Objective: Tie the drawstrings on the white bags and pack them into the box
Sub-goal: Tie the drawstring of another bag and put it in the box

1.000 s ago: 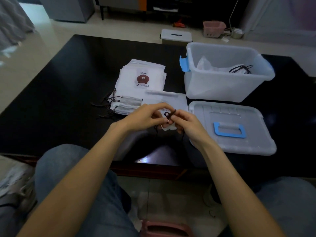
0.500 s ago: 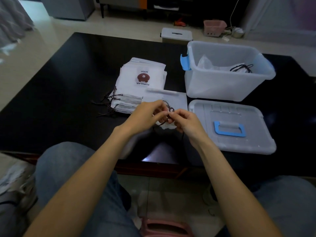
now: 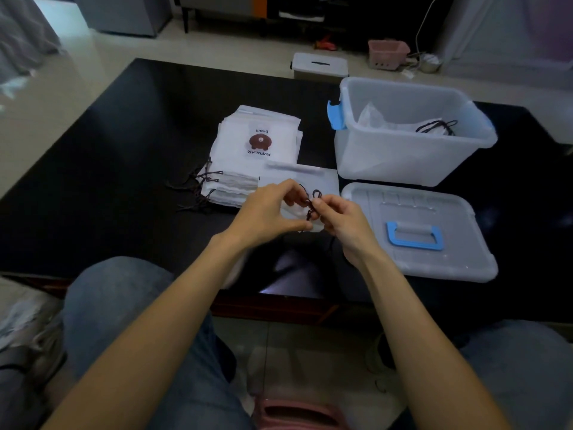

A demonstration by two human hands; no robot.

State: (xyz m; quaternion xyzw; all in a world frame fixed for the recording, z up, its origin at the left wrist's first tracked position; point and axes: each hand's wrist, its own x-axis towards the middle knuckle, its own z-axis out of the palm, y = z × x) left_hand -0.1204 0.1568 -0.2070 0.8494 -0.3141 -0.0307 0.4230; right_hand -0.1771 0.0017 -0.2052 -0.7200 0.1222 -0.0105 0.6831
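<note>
My left hand (image 3: 266,212) and my right hand (image 3: 344,221) meet over the near middle of the black table (image 3: 102,169). Both pinch the dark drawstring (image 3: 311,203) of a white bag (image 3: 322,180) lying flat under them; a small loop of cord stands up between the fingertips. A stack of white bags (image 3: 257,150) with a brown bear print lies just beyond, cords trailing left. The clear plastic box (image 3: 409,131) with blue latches stands at the back right, holding white bags with dark cords.
The box's lid (image 3: 421,231) with a blue handle lies flat right of my hands. Past the table's far edge sit a small grey lidded bin (image 3: 319,65) and a pink basket (image 3: 387,54) on the floor. My knees are below the near edge.
My fingers have kept working the cord: the loop shifted from between the fingertips to above them, and both hands moved slightly up and away from me.
</note>
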